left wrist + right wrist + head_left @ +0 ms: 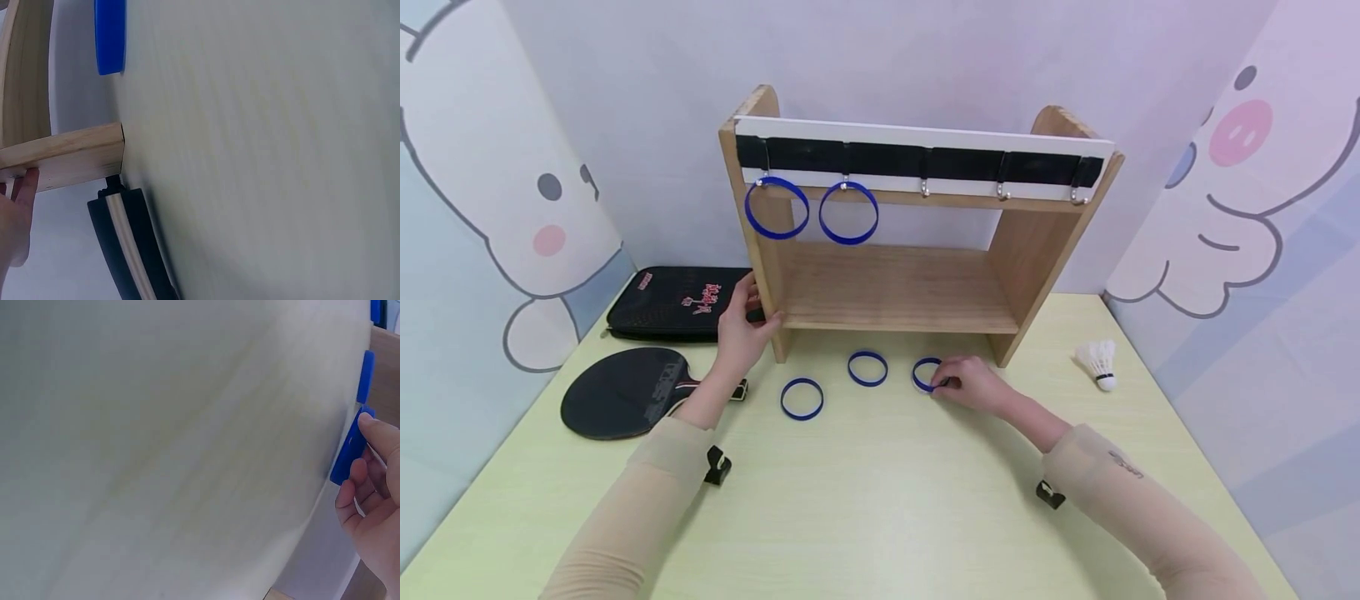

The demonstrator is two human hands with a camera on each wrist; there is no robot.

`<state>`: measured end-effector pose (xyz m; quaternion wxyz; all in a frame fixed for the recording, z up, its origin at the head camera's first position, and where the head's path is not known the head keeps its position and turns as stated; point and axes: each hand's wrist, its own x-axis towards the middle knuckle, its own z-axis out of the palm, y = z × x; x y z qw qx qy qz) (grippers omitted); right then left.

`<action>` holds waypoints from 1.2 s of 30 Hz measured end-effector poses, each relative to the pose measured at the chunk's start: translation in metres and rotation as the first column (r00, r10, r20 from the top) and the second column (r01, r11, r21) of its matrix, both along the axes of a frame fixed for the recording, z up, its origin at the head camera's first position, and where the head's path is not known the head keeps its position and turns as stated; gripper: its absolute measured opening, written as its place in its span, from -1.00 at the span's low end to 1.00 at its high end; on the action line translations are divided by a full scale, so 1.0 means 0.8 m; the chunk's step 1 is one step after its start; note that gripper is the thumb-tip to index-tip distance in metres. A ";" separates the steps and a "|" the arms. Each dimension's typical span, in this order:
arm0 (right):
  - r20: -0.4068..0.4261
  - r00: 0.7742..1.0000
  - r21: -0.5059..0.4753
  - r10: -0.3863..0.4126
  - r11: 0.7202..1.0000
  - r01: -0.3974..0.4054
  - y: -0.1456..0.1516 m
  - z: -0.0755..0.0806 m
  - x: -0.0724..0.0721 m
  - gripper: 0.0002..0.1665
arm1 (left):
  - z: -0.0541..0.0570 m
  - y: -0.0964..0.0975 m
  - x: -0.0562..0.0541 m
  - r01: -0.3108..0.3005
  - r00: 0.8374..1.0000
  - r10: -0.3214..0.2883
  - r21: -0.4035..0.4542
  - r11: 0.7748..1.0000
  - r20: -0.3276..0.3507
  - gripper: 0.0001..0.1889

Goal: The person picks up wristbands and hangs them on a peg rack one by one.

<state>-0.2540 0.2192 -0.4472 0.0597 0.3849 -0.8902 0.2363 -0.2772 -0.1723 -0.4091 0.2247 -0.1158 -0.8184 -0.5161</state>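
A wooden shelf (895, 287) stands at the back, with a white-and-black hook strip (887, 158) across its top. Two blue rings (777, 208) hang from the two leftmost hooks; the other hooks carry nothing. My left hand (747, 329) holds the shelf's left side panel (69, 156), thumb at the front edge and fingers on the outer face. With thumb and fingers my right hand (972, 383) pinches a blue ring (351, 447) at the table, partly covering it. To its left lie a middle blue ring (867, 368) and a left blue ring (802, 399).
A black table tennis paddle (625, 392) lies on the table (865, 500) at the left, its handle partly behind my left forearm. Behind it is a black zip case (677, 304) against the shelf's side. A white shuttlecock (1099, 364) lies at the right.
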 end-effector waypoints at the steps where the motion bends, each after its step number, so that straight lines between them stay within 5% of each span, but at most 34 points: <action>1: 0.022 1.000 -0.006 -0.015 1.000 0.015 0.000 0.003 0.002 -0.91 | 0.000 0.000 0.000 0.001 1.000 -0.001 0.002 1.000 0.001 -0.22; 16: 0.242 0.957 -0.081 -0.160 0.980 0.184 0.000 0.039 0.025 -0.90 | -0.001 -0.001 0.001 -0.011 1.000 0.011 -0.009 1.000 -0.007 -0.23; 26: 0.259 0.951 -0.207 -0.169 0.952 0.226 -0.006 0.078 0.041 -0.82 | 0.002 0.000 -0.002 -0.009 1.000 0.009 -0.003 1.000 -0.023 -0.23; 36: 0.205 0.953 -0.206 -0.223 0.942 0.265 -0.012 0.124 0.060 -0.75 | -0.002 -0.001 -0.003 -0.010 1.000 0.010 -0.005 1.000 -0.024 -0.23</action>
